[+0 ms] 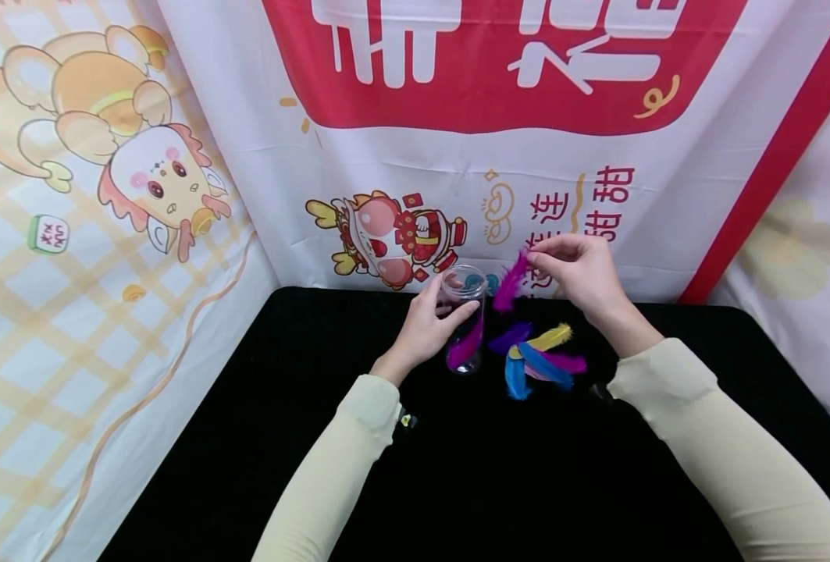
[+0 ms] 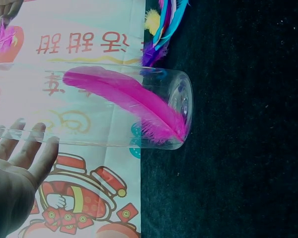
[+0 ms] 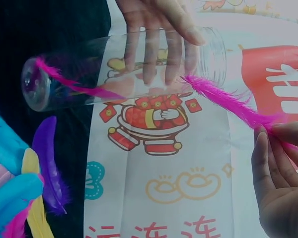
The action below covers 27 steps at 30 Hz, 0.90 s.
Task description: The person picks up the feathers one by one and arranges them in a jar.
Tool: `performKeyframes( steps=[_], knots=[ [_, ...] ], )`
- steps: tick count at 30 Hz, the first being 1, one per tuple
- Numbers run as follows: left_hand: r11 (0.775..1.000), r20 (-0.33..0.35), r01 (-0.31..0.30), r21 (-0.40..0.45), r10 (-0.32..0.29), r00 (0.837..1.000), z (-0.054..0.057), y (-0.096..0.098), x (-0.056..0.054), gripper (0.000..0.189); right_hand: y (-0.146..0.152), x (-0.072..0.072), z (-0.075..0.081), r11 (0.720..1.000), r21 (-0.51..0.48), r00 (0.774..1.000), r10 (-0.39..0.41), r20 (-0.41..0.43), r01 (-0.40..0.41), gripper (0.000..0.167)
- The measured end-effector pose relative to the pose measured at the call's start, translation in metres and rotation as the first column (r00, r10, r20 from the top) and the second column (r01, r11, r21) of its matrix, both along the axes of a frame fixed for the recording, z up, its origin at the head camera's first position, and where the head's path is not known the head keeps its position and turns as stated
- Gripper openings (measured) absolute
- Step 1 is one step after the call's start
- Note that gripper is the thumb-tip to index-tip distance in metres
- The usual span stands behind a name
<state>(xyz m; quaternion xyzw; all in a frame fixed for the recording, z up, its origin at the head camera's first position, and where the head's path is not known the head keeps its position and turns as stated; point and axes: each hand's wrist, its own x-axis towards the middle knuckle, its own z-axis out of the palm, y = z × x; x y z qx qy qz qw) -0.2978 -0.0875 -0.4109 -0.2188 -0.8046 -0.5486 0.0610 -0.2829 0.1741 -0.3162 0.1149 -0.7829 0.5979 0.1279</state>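
A clear, open-topped jar [image 1: 465, 308] stands near the back of the black table, gripped around its upper part by my left hand [image 1: 425, 321]. Inside it one magenta feather [image 2: 131, 101] leans from the bottom up along the wall. My right hand [image 1: 578, 273] pinches a second magenta feather [image 3: 228, 101] between thumb and fingertips, to the right of the jar's mouth. That feather hangs downward in the head view. On the table right of the jar lies a loose heap of feathers: a purple feather [image 3: 48, 163], a yellow feather [image 1: 551, 337], blue feathers [image 1: 546, 367] and pink ones.
Behind the table hangs a white cloth [image 1: 246, 101] printed with a red panel and cartoon figures. A patterned cloth [image 1: 56, 312] covers the left side. The table's back edge [image 1: 358, 290] runs just behind the jar.
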Motion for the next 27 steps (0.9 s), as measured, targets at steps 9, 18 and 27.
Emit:
performKeyframes(
  steps=[9, 18, 27],
  knots=[
    [1.000, -0.011, -0.003, -0.001, 0.003, 1.000, 0.000, 0.000, -0.001, 0.070, -0.002, -0.001, 0.009, 1.000, -0.002, 1.000, -0.011, -0.006, 0.011, 0.027],
    [1.000, 0.002, -0.007, -0.005, 0.007, 1.000, 0.000, 0.000, 0.000, 0.070, -0.003, -0.001, 0.013, 0.998, -0.065, 0.998, -0.006, -0.055, 0.003, 0.024],
    [1.000, 0.007, -0.009, -0.007, 0.009, 1.000, 0.001, 0.001, 0.001, 0.071, -0.004, -0.001, 0.019, 0.995, -0.096, 0.996, -0.019, -0.086, 0.010, 0.022]
  ],
)
